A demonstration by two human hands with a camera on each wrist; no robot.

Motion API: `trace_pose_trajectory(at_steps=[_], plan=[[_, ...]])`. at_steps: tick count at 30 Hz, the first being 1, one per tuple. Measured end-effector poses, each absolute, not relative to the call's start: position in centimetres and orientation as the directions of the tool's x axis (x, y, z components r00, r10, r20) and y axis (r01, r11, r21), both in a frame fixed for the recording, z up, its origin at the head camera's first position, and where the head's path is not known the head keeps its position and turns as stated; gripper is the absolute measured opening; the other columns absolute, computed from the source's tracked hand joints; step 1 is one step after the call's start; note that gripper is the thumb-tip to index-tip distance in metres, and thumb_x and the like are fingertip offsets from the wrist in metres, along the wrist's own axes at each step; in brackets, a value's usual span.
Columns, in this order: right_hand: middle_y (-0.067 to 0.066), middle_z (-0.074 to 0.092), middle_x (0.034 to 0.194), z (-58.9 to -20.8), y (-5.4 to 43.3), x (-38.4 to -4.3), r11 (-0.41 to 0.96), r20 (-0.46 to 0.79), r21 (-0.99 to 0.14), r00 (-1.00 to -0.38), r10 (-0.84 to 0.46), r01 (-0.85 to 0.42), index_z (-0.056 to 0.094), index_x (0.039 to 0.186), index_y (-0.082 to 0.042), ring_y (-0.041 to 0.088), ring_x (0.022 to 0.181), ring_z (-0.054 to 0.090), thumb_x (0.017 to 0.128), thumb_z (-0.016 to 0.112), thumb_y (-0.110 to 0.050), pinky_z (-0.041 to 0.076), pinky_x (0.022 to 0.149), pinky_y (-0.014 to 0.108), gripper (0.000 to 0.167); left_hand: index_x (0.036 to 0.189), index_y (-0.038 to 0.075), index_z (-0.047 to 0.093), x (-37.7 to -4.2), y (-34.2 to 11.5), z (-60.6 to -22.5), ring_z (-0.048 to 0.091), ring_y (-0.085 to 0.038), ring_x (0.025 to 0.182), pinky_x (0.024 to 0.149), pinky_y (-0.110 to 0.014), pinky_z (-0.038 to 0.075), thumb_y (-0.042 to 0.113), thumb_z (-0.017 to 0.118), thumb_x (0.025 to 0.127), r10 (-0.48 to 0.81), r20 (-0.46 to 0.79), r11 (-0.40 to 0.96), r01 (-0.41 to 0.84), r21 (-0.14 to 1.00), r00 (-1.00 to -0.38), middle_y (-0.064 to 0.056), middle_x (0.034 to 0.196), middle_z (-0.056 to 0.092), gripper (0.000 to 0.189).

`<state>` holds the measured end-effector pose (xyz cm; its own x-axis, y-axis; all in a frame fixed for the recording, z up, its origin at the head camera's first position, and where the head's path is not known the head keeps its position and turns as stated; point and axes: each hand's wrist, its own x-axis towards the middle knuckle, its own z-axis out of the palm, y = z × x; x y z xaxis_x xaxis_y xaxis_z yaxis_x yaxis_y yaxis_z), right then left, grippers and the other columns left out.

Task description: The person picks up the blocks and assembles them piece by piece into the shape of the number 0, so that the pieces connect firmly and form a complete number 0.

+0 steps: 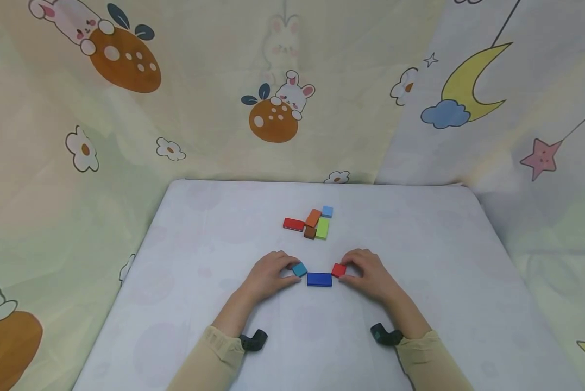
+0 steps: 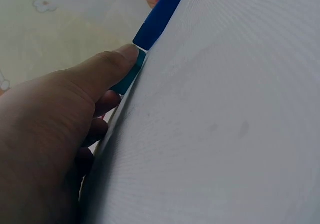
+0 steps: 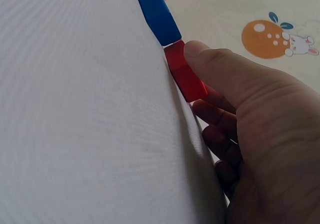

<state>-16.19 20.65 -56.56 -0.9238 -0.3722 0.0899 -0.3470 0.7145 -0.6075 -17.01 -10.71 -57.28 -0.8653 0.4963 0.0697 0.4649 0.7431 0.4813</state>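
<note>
A dark blue rectangular block (image 1: 319, 279) lies lengthwise between the two hands on the white table. At its left end, my left hand (image 1: 272, 275) pinches a small teal block (image 1: 299, 270) between thumb and fingers, turned at an angle. On the other side my right hand (image 1: 368, 272) pinches a small red block (image 1: 339, 270) by the blue block's upper right corner. In the left wrist view the thumb lies over the teal block (image 2: 129, 76), close to the blue block's end. The right wrist view has the thumb on the red block (image 3: 186, 72), right beside the blue one (image 3: 159, 14).
Farther back on the table (image 1: 214, 228) lies a cluster of blocks: a long red one (image 1: 294, 224), an orange one (image 1: 313, 218), a brown one (image 1: 309, 233), a green one (image 1: 322, 228) and a light blue one (image 1: 327, 212). A patterned curtain (image 1: 199, 98) hangs behind.
</note>
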Motion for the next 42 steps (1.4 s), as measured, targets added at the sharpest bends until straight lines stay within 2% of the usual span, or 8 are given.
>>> trace_pose_trajectory(at_steps=[8, 16, 21, 30, 36, 42], plan=[[-0.009, 0.063, 0.116, -56.6, 20.6, -16.2, 0.715, 0.084, -0.611, -0.926, -0.367, -0.339, 0.064, 0.107, -0.032, 0.016, 0.115, 0.051, 0.082, 0.08, -0.036, 0.041, 0.103, 0.048, 0.03, 0.125, 0.029, 0.065, -17.0, -10.8, -57.4, 0.054, -0.003, 0.095, 0.088, -0.028, 0.05, 0.052, 0.07, 0.087, 0.503, 0.09, 0.737, 0.481, 0.476, -0.86, 0.015, 0.1, 0.061, 0.044], [-0.006, 0.059, 0.126, -55.0, 20.7, -16.8, 0.733, -0.083, -0.653, -0.945, -0.316, -0.188, 0.062, 0.118, -0.03, 0.02, 0.123, 0.052, 0.088, 0.072, -0.046, 0.043, 0.107, 0.051, 0.036, 0.128, 0.031, 0.063, -17.1, -10.7, -57.4, 0.055, -0.003, 0.099, 0.092, -0.029, 0.05, 0.054, 0.07, 0.087, 0.496, 0.05, 0.74, 0.452, 0.499, -0.867, 0.016, 0.103, 0.061, 0.047], [0.001, 0.056, 0.134, -53.4, 20.5, -19.3, 0.738, -0.139, -0.66, -0.942, -0.305, -0.141, 0.058, 0.129, -0.024, 0.026, 0.125, 0.051, 0.088, 0.071, -0.047, 0.043, 0.108, 0.053, 0.049, 0.129, 0.031, 0.062, -17.1, -10.7, -57.5, 0.055, -0.003, 0.099, 0.092, -0.029, 0.05, 0.055, 0.069, 0.087, 0.489, 0.05, 0.748, 0.448, 0.49, -0.871, 0.016, 0.103, 0.061, 0.049], [0.008, 0.048, 0.145, -52.1, 19.1, -25.0, 0.764, -0.222, -0.635, -0.919, -0.327, -0.118, 0.046, 0.145, -0.02, 0.03, 0.125, 0.048, 0.088, 0.072, -0.046, 0.044, 0.107, 0.053, 0.068, 0.131, 0.032, 0.061, -17.0, -10.8, -57.7, 0.055, -0.003, 0.098, 0.093, -0.031, 0.05, 0.056, 0.069, 0.086, 0.475, 0.043, 0.761, 0.435, 0.481, -0.879, 0.017, 0.102, 0.061, 0.051], [0.01, 0.046, 0.147, -52.1, 17.9, -27.3, 0.794, -0.253, -0.584, -0.891, -0.377, -0.169, 0.046, 0.146, -0.018, 0.031, 0.129, 0.046, 0.086, 0.074, -0.045, 0.041, 0.11, 0.052, 0.072, 0.13, 0.031, 0.062, -16.9, -10.9, -57.5, 0.054, -0.003, 0.098, 0.093, -0.031, 0.05, 0.055, 0.069, 0.087, 0.477, 0.041, 0.762, 0.436, 0.479, -0.878, 0.017, 0.102, 0.061, 0.05], [0.01, 0.042, 0.148, -53.0, 17.2, -28.3, 0.826, -0.248, -0.524, -0.89, -0.382, -0.209, 0.048, 0.144, -0.021, 0.031, 0.138, 0.037, 0.083, 0.077, -0.044, 0.034, 0.114, 0.057, 0.072, 0.129, 0.03, 0.062, -16.9, -10.9, -57.2, 0.054, -0.004, 0.096, 0.092, -0.03, 0.05, 0.054, 0.069, 0.087, 0.485, 0.043, 0.755, 0.444, 0.483, -0.873, 0.016, 0.101, 0.061, 0.049]])
